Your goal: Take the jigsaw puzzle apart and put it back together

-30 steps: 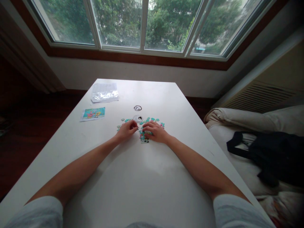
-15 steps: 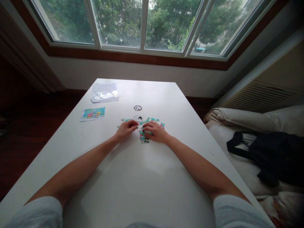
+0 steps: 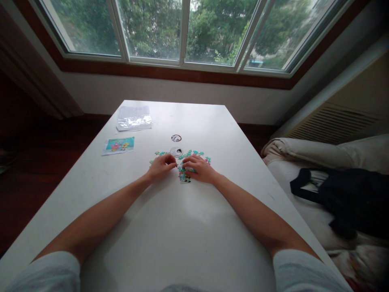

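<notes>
In the head view, a partly joined jigsaw puzzle lies on the white table in front of me. My left hand is just left of it, thumb and fingertips pinched on a small jigsaw piece that the fingers mostly hide. My right hand rests over the puzzle's upper right part, fingers stretched out and lying flat on it, covering some of it. Loose teal and green jigsaw pieces are scattered beyond both hands, and a few more pieces lie past my left hand.
Beyond the pieces are a round clear disc and a dark-rimmed round item. A colourful picture sheet and a clear plastic bag lie at the left. Dark clothing is on the seat at the right.
My left fingertips have dipped slightly toward the table beside the puzzle. My right hand stays in place.
</notes>
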`<state>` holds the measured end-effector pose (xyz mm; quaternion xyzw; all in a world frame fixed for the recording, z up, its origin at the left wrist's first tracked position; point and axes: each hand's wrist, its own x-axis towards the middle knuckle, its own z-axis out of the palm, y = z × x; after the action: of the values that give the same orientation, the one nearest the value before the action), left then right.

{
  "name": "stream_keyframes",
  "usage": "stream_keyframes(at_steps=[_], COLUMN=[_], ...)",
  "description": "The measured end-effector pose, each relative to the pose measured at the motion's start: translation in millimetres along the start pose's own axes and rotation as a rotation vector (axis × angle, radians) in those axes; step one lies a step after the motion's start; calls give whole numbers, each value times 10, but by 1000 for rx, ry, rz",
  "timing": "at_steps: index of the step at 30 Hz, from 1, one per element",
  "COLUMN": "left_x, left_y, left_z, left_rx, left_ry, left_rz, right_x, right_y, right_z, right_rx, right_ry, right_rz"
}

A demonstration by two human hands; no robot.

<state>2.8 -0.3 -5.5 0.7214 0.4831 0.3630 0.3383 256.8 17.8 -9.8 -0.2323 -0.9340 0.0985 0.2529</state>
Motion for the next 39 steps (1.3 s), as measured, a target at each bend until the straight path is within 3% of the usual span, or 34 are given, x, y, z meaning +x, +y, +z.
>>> stream_keyframes(at_steps=[9, 23, 39], left_x=[30, 21, 12], left_y=[-37, 37, 31], left_z=[0, 8, 24], left_rx=[-128, -557, -641], left_ry=[-43, -13, -22], left_rz=[-7, -195, -289], right_x=[-9, -11, -7], right_y=[21, 18, 6], right_z=[13, 13, 2], right_rx=[6, 6, 13], right_ry=[-3, -2, 0], right_rz=[0, 1, 6])
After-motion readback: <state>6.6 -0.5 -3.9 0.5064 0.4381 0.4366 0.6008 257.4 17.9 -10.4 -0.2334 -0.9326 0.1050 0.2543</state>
